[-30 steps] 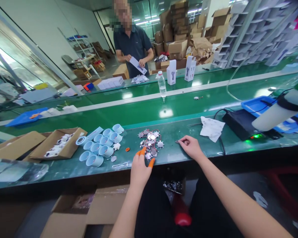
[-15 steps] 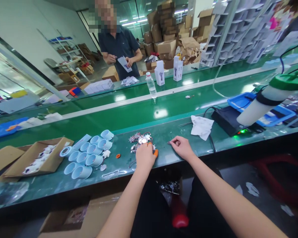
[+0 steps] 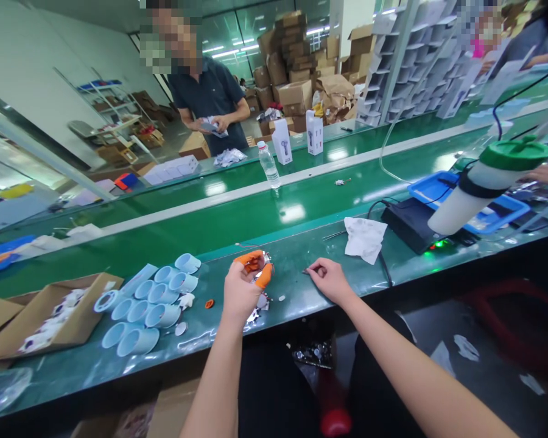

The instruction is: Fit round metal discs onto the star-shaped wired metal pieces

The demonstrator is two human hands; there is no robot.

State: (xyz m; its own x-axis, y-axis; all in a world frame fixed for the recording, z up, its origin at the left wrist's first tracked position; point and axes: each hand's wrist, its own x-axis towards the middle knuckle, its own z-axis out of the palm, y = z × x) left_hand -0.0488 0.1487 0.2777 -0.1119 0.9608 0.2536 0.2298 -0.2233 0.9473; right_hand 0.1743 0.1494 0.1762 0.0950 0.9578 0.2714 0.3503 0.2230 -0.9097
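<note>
My left hand (image 3: pixel 244 286) wears orange covers on its thumb and fingertips. Its fingers curl round some silver star-shaped parts (image 3: pixel 267 258), partly hidden by the hand. More silver parts lie under and beside it, near the bench's front edge. My right hand (image 3: pixel 331 280) rests on the bench, with thumb and forefinger pinched on a tiny dark object (image 3: pixel 305 271) too small to name. Left of my left hand are an orange ring (image 3: pixel 209 303), a white star-shaped piece (image 3: pixel 186 300) and several light-blue cups (image 3: pixel 162 292).
An open cardboard box (image 3: pixel 84 316) holds white parts at left. White paper (image 3: pixel 365 239), a black box (image 3: pixel 411 222) with a green light and a blue tray (image 3: pixel 502 219) are at right. Beyond the green belt (image 3: pixel 237 210), where a water bottle (image 3: pixel 268 165) stands, a person handles packaging.
My left hand has lifted and turned from the pile, its fingers now curled round parts; some parts lie closer to the front edge. My right hand keeps its pinch. The view has shifted slightly.
</note>
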